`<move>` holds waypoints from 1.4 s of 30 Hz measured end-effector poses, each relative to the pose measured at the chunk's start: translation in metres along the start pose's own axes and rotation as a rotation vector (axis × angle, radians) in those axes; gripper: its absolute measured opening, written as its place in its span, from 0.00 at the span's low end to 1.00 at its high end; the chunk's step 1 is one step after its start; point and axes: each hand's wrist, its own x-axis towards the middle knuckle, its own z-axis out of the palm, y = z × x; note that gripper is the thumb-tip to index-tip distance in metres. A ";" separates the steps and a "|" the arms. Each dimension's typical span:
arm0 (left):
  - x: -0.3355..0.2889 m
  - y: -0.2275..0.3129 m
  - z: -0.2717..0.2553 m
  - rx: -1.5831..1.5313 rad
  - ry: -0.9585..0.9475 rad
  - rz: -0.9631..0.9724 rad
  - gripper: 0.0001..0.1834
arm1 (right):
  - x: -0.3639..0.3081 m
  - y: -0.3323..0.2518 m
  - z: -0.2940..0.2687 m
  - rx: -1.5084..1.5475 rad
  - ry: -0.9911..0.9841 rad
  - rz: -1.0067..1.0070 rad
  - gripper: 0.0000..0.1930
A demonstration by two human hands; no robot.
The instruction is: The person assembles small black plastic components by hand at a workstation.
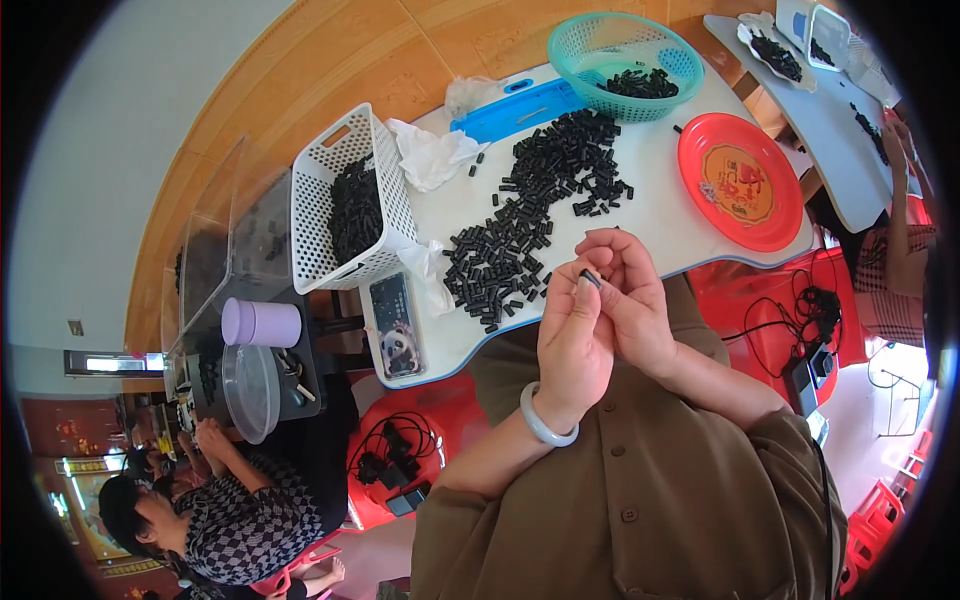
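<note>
Close in front of my chest, at the near edge of the white table, my two hands are brought together. Between the fingertips is a small black tube-shaped piece. My left hand, with a pale bangle on its wrist, is closed with its thumb against the piece. My right hand is closed around the piece from the other side, its fingers curled. Just beyond them spreads a loose pile of similar black pieces.
On the left stand a white perforated basket of black pieces and a phone. Farther back are a blue tray and green colander; a red plate lies right. People sit at both sides. Cables rest on red stools.
</note>
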 end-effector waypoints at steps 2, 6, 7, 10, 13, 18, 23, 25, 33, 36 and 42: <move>0.002 -0.001 -0.002 0.011 0.007 0.024 0.10 | 0.002 0.001 0.001 0.013 0.018 0.005 0.21; 0.010 0.003 -0.009 0.007 -0.053 0.100 0.10 | 0.004 0.001 -0.016 -0.635 -0.049 -0.323 0.23; 0.012 0.004 -0.010 0.019 -0.045 0.096 0.10 | 0.006 -0.001 -0.018 -0.740 -0.044 -0.433 0.21; 0.011 0.003 -0.012 0.024 -0.065 0.116 0.10 | 0.012 -0.003 -0.019 -0.872 -0.055 -0.573 0.17; 0.012 0.003 -0.011 0.055 -0.076 0.110 0.09 | 0.016 -0.014 -0.024 -1.125 -0.122 -0.692 0.13; 0.009 0.001 -0.013 0.013 -0.099 0.063 0.09 | 0.018 -0.018 -0.026 -1.101 -0.100 -0.696 0.13; 0.005 0.008 -0.009 0.200 -0.015 0.125 0.08 | 0.010 -0.025 -0.029 -0.886 -0.065 -0.538 0.07; 0.002 0.013 -0.013 0.264 -0.079 0.084 0.08 | 0.007 -0.031 -0.028 -0.418 -0.021 -0.158 0.02; -0.014 0.024 0.001 0.203 -0.166 0.030 0.07 | 0.001 -0.065 -0.013 0.120 -0.088 0.317 0.08; -0.018 0.031 0.007 0.256 -0.175 -0.029 0.07 | -0.004 -0.075 -0.008 0.189 -0.139 0.317 0.08; -0.022 0.035 0.020 0.356 -0.198 -0.083 0.07 | -0.011 -0.082 -0.003 0.130 -0.223 0.212 0.09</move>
